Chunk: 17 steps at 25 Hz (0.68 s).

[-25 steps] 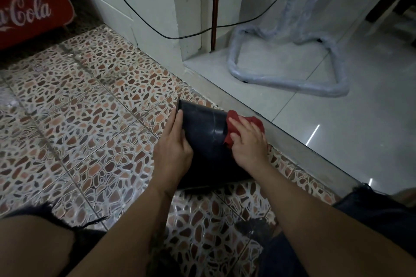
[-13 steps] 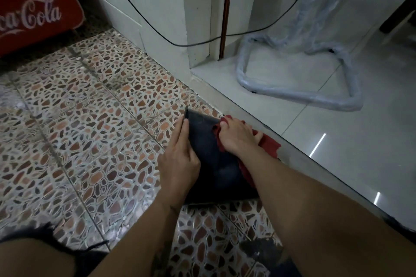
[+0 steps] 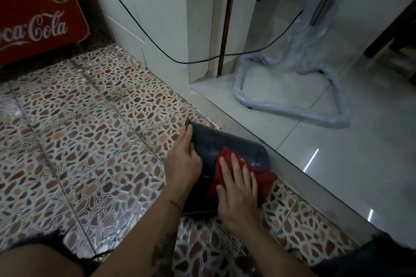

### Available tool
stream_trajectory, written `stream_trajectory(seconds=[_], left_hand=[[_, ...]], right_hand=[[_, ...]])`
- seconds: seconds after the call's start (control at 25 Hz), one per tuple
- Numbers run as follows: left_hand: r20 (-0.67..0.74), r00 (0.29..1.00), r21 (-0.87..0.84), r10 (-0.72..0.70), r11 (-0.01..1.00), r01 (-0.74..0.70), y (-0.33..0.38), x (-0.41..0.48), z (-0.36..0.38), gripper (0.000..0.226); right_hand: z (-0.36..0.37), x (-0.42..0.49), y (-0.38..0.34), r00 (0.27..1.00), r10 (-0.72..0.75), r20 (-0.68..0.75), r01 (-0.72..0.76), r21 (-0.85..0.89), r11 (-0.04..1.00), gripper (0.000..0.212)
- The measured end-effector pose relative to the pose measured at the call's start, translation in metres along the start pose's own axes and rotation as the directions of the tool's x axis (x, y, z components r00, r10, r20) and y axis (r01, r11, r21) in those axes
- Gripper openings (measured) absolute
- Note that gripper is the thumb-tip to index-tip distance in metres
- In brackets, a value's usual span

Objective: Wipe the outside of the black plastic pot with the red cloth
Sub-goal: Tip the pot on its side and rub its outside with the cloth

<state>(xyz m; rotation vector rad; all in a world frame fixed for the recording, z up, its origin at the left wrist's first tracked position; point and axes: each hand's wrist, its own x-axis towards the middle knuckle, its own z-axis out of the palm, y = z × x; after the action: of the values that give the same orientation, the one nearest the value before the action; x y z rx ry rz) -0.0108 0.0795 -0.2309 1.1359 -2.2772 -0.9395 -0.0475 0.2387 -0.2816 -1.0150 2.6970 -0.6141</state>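
The black plastic pot (image 3: 225, 141) lies on its side on the pebble-pattern floor tiles, beside a raised grey threshold. My left hand (image 3: 183, 162) grips the pot's left side near its rim, fingers along the wall. My right hand (image 3: 237, 189) lies flat with fingers spread on the red cloth (image 3: 264, 179), pressing it against the pot's near, right part. The cloth drapes over the pot's side and down to the floor. The pot's underside and opening are hidden.
A red Coca-Cola cooler (image 3: 38, 20) stands at the far left. A white wall corner (image 3: 157, 29) with a black cable (image 3: 157, 49) rises behind. A plastic-wrapped metal stand (image 3: 290, 108) sits on the glossy grey floor (image 3: 337, 164) at right. My knees frame the bottom.
My right hand has slid the red cloth from the pot's far upper side down toward me, along its near right part. The left hand keeps its grip. The camera view has shifted slightly.
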Motion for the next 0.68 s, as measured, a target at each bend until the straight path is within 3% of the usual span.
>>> stream_trajectory(seconds=[0.12,0.24,0.32,0.44,0.56,0.68], left_hand=[[-0.027,0.999,-0.041,0.018,0.999,-0.019,-0.004,-0.016,0.000,0.053],[-0.023,1.000,-0.099,0.016,0.995,-0.018,-0.007,-0.027,-0.001,0.054],[-0.035,0.999,-0.094,-0.014,0.996,0.011,-0.008,-0.024,-0.003,0.054],[-0.021,0.995,-0.086,-0.095,0.992,0.093,-0.004,-0.006,-0.009,0.052],[0.014,0.976,-0.030,-0.215,0.976,0.215,0.001,0.012,-0.018,0.052],[0.085,0.963,0.062,-0.257,0.966,0.253,0.015,0.014,-0.020,0.054]], right_hand=[[-0.016,0.039,0.012,0.984,0.173,-0.044,-0.174,-0.017,0.985,0.064],[-0.038,0.095,0.020,0.901,0.428,0.074,-0.429,-0.005,0.903,0.058],[-0.039,0.115,0.006,0.881,0.449,0.149,-0.453,-0.009,0.891,0.058],[-0.021,0.088,-0.028,0.982,0.157,0.104,-0.161,0.033,0.986,0.062],[-0.014,0.032,-0.032,0.985,-0.170,0.034,0.166,0.104,0.981,0.062],[-0.014,0.021,-0.002,0.986,-0.162,-0.037,0.165,0.136,0.977,0.054]])
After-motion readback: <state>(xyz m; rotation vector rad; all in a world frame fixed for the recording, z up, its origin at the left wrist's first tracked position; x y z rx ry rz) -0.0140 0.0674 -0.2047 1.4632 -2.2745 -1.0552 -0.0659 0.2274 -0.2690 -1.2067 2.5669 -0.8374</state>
